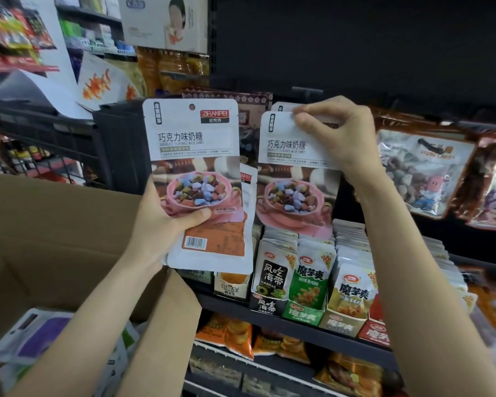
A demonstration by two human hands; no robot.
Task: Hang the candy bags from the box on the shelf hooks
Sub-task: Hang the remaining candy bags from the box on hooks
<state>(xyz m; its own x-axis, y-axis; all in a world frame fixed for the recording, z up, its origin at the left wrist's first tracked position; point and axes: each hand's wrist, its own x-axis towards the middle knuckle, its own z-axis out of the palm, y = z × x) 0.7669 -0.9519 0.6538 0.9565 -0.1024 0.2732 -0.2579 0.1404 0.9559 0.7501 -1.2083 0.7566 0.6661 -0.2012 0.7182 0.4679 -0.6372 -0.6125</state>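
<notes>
Chocolate milk candy bags being hung
Spare bag (195,179) gripped by left hand (166,224); hung bag's (295,179) top pinched by right hand (335,130). Light, floppy pouches, probably best held by the header near the hole.

"ZIRANPEI" on the candy bag (195,173)

1. The dark shelf (295,325) ran across the middle of the view, sloping down to the right, with a black back panel (355,47) above it.
2. Open display cartons (304,309) stood side by side directly on the shelf, packed with upright snack sachets (309,270) in black, green and yellow.
3. Orange snack packs (226,336) lay on the level below.
4. Stone candy bags (421,170) hung from the panel at the right, above the shelf.
</notes>
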